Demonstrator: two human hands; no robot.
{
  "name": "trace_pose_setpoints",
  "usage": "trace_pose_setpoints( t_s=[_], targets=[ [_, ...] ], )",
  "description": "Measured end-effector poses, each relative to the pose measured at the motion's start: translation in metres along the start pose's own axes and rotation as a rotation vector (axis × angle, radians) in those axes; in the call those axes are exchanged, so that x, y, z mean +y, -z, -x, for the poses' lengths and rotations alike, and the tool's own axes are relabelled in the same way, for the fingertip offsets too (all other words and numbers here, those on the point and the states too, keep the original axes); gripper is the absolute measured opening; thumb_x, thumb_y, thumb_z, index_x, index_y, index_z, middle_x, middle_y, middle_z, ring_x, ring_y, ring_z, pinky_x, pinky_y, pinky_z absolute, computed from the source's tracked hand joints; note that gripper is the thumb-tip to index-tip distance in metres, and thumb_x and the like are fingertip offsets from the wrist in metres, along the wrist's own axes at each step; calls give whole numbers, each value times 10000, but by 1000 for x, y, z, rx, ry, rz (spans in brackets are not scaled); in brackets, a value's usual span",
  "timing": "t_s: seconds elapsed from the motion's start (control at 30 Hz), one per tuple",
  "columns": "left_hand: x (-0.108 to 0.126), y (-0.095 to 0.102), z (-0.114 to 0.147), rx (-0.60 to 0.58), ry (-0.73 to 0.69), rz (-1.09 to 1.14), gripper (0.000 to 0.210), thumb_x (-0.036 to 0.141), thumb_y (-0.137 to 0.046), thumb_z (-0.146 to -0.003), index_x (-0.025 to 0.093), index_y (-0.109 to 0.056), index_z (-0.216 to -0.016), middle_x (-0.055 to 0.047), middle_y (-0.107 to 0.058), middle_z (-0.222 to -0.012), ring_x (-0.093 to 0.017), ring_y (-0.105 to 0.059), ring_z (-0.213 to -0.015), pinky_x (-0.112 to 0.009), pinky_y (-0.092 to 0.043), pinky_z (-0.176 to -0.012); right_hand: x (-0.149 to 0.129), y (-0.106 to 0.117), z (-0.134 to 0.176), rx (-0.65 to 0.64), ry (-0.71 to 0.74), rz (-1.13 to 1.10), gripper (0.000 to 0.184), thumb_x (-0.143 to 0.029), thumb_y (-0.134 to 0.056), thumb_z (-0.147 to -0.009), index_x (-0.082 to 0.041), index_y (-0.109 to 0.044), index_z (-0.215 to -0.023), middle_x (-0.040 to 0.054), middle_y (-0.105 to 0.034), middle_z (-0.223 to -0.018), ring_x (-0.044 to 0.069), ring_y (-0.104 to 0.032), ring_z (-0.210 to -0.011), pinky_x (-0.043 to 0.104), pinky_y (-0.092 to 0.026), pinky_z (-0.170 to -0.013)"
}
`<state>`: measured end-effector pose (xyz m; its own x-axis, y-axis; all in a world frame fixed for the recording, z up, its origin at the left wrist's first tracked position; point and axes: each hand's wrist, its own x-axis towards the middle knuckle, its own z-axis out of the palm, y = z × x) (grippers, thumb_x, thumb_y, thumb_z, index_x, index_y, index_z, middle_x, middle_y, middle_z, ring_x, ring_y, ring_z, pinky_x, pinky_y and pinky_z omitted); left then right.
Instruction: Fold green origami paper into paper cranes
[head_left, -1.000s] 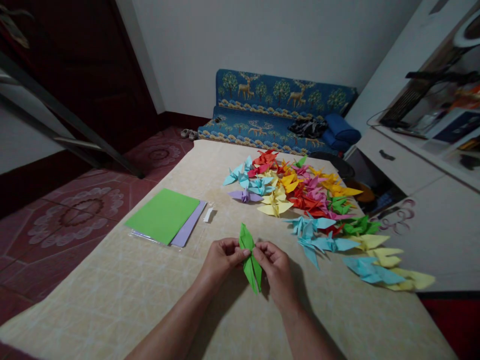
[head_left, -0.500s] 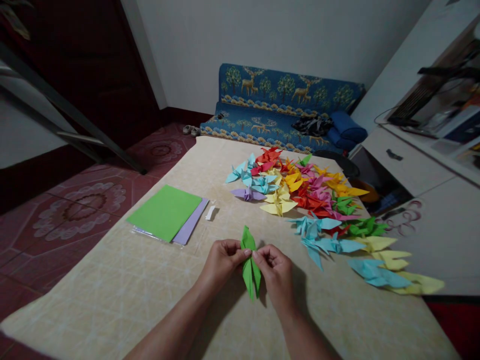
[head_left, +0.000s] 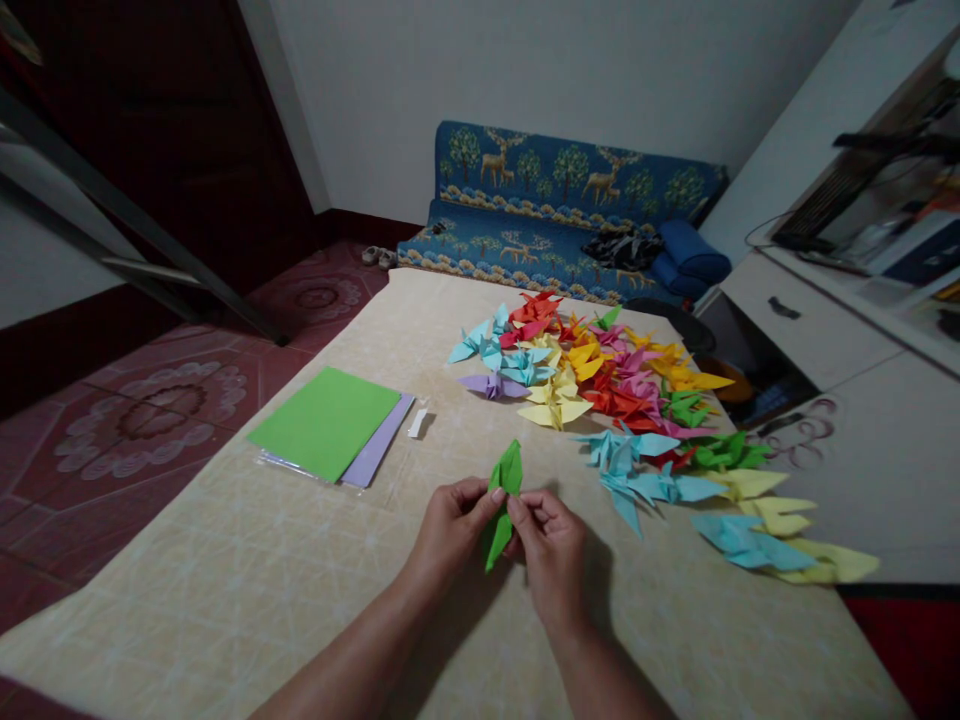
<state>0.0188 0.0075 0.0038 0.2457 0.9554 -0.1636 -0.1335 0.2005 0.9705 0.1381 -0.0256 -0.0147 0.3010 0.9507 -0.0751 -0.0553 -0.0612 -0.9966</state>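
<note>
A folded green origami paper, long and pointed at both ends, is held upright above the near part of the table. My left hand pinches its left side between thumb and fingers. On the other side, my right hand grips it too, the two thumbs nearly meeting at the middle. The fingertips behind the paper are partly hidden. To the left lies a stack of square paper with a green sheet on top and a purple sheet beneath, on clear plastic wrapping.
Many folded paper cranes in several colours spread over the right side, including a purple crane and a light blue crane. A small white paper strip lies beside the stack. Beyond the cloth-covered table stands a blue sofa.
The green folded paper has turned in my hands: its top tip now leans right and its lower points no longer show spread apart. Both hands stay closed on it.
</note>
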Motion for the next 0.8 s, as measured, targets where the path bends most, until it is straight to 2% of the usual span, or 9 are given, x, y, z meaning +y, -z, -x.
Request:
trace_pose_setpoints(
  t_s=[0.13, 0.23, 0.37, 0.53, 0.67, 0.8],
  targets=[
    [1, 0, 2, -3, -91, -144, 391, 413, -645, -817, 119, -640, -559, -16, -523, -589, -124, -476, -593, -234, -360, -572, 1, -4, -1, 9, -1, -38, 287, -470, -695, -741, -226, -547, -715, -32, -580, -546, 139, -544, -429, 237, -443, -425],
    [-3, 2, 1, -28, -49, -177, 415, 453, -615, -833, 110, -654, -602, -14, -507, -589, -116, -433, -565, -233, -318, -530, 1, -4, -1, 24, 51, 24, 259, -438, -678, -757, -222, -550, -692, -36, -552, -545, 125, -509, -433, 224, -408, -414],
    [-8, 4, 3, -53, 18, -163, 454, 518, -613, -814, 97, -671, -654, -12, -488, -570, -112, -392, -545, -231, -273, -501, -2, -1, 1, 80, 160, 137, 220, -383, -670, -774, -203, -592, -675, -13, -576, -594, 137, -526, -539, 228, -420, -495],
    [-9, -1, 6, -50, -8, -149, 406, 495, -618, -819, 103, -689, -739, -31, -561, -640, -135, -455, -616, -228, -338, -563, -5, -1, 3, 103, 217, 135, 234, -367, -666, -793, -189, -589, -660, -19, -541, -584, 127, -483, -549, 224, -395, -511],
    [-9, -4, 7, 9, 2, -121, 396, 500, -622, -812, 114, -694, -764, -18, -564, -627, -128, -454, -593, -222, -346, -549, -5, -2, 4, 89, 164, 89, 261, -402, -653, -809, -192, -573, -676, -20, -521, -592, 125, -467, -552, 220, -380, -500],
    [-10, -4, 8, -7, 35, -47, 413, 519, -651, -787, 109, -674, -742, -9, -546, -615, -115, -444, -578, -215, -346, -535, -5, -3, 5, 62, 152, 78, 261, -405, -642, -826, -193, -572, -691, -19, -519, -609, 125, -466, -565, 221, -378, -512]
  ],
)
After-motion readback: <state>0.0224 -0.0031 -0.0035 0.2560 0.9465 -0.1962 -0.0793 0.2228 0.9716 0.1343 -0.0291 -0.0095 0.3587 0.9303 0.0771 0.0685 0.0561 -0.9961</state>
